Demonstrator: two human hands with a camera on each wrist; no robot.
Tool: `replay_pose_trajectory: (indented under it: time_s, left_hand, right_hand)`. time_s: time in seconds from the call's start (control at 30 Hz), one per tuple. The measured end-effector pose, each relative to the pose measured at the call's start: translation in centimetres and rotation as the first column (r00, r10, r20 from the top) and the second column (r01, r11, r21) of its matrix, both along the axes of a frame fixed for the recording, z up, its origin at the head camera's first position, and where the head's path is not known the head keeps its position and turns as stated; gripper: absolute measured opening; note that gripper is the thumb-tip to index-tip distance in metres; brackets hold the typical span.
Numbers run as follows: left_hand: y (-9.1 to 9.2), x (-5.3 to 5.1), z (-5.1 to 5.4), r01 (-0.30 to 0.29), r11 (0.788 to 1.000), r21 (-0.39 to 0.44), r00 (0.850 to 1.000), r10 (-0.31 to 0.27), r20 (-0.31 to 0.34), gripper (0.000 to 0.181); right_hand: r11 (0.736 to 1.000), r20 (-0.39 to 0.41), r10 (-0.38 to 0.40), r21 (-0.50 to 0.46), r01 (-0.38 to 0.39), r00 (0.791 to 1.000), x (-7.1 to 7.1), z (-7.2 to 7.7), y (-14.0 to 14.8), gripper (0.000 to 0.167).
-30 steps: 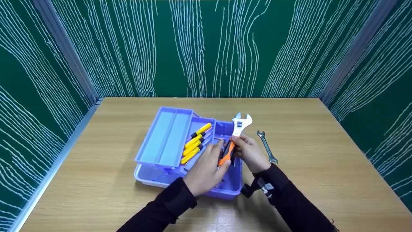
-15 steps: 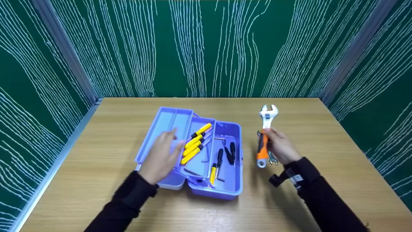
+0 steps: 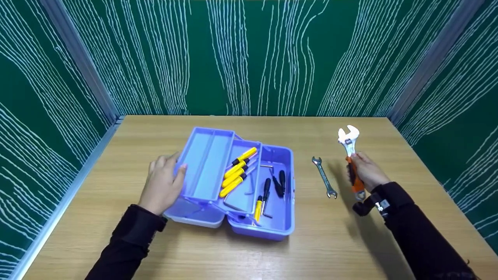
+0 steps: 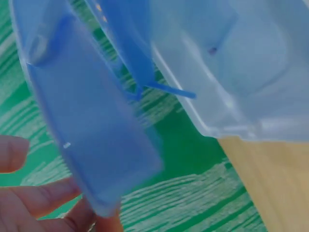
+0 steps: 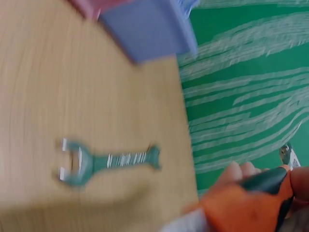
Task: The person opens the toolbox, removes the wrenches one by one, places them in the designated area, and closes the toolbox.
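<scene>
Over the table [image 3: 288, 260], my right hand [image 3: 367, 171] grips the adjustable wrench [image 3: 349, 146]; the double-ended wrench [image 3: 324, 177] lies nearby, also outside the toolbox [image 3: 260, 232]. Yellow screwdrivers [image 3: 232, 187] and black-handled drivers [image 3: 266, 186] are left inside. My left hand [image 3: 161, 184] is at the overhanging tray [image 3: 194, 167], which hides what lies beneath; its grip I cannot tell.

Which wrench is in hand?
The orange-handled adjustable wrench, held in the right hand; the plain metal double-ended wrench lies on the table.
</scene>
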State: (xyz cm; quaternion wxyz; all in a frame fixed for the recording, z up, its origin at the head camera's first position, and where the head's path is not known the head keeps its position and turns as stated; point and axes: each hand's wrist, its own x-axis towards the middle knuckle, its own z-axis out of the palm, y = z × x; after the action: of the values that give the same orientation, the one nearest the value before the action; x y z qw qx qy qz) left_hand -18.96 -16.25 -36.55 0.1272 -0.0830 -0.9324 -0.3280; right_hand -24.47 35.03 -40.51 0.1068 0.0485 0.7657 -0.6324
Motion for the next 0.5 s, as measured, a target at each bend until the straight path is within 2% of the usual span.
replay_pose_trajectory:
  time_s: [0.13, 0.27, 0.37, 0.5]
  left_hand:
    - [-0.6, -0.2, -0.4, -0.022, 0.999, -0.032, 0.998, 0.023, 0.053, 0.049]
    - [-0.9, -0.4, -0.9, -0.027, 0.999, -0.036, 0.993, 0.031, 0.117, 0.05]
    - [-1.1, -0.6, -1.1, -0.023, 0.999, -0.038, 0.988, 0.028, 0.15, 0.05]
    - [-1.1, -0.7, -1.5, -0.012, 1.0, -0.029, 0.987, 0.017, 0.162, 0.046]
  right_hand:
    - [0.992, 0.022, -0.058, 0.113, 0.055, 0.998, -0.8, -0.7, 1.4, 0.026]
    - [0.967, 0.016, -0.083, 0.244, 0.077, 0.996, -1.3, -1.4, 2.4, 0.036]
    - [0.935, 0.012, -0.068, 0.349, 0.06, 0.998, -1.6, -1.8, 3.1, 0.043]
    - [0.876, 0.017, -0.041, 0.482, 0.028, 0.999, -2.0, -2.3, 4.1, 0.049]
